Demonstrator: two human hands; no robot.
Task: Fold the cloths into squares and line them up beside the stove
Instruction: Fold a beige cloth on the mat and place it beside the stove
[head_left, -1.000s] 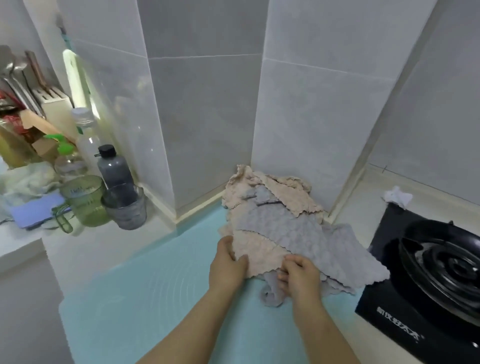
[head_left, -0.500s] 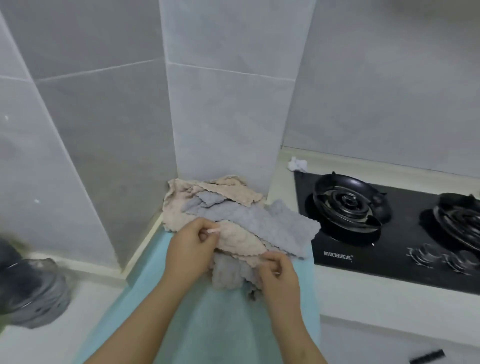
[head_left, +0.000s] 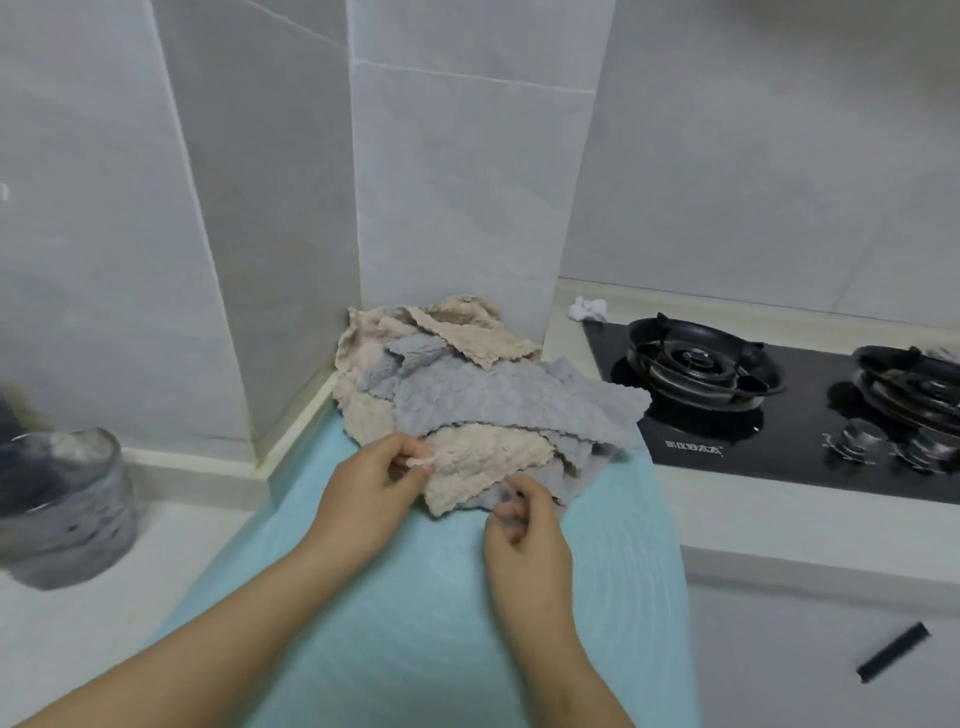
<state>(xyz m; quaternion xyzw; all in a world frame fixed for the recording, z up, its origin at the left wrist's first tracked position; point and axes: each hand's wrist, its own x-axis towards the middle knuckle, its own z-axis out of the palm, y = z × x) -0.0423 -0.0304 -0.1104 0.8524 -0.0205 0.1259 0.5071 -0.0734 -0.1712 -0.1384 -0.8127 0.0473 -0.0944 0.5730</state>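
Observation:
A heap of crumpled cloths lies in the wall corner at the back of a light blue mat (head_left: 405, 623). Grey cloths (head_left: 519, 400) and beige cloths (head_left: 363, 374) are tangled together. On top at the front lies a beige cloth (head_left: 483, 467). My left hand (head_left: 374, 499) pinches its left corner between thumb and fingers. My right hand (head_left: 524, 540) pinches the cloth edge at the front of the heap; whether beige or grey cloth is between the fingers I cannot tell. The black gas stove (head_left: 779, 400) stands right of the heap.
A grey metal pot (head_left: 62, 504) stands on the white counter at the left. A crumpled white scrap (head_left: 587, 309) lies behind the stove's left corner. Tiled walls close the corner behind the heap. A dark cabinet handle (head_left: 893, 652) shows below the counter at the right.
My view has swung right, bringing the stove's two burners into sight and the bottles out. My hands stay at the heap's front; the left now pinches the beige cloth's corner.

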